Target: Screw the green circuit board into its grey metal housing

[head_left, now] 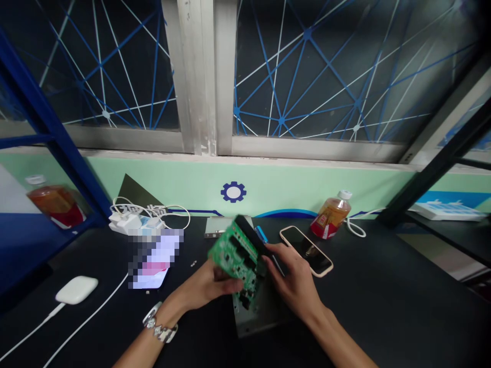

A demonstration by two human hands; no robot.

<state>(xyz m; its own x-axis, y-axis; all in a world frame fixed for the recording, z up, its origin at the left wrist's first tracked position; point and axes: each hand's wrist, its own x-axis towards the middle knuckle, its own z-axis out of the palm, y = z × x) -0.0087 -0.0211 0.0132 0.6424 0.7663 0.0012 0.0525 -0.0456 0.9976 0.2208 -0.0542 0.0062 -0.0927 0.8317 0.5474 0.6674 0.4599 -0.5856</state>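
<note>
Over the black bench (368, 291), the left hand (203, 286) closes around a green circuit board (236, 260), its long axis tilted away, while the right hand (295, 281) narrowly pinches its black far edge.

The circuit board (236, 260) is glossy green, the plate (255, 319) dull metal, the tabletop (383, 306) matt black.

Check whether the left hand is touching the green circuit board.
Touching. The head view shows the left hand closed around the lower edge of the green circuit board, with its fingers lying against the board's face.
</note>
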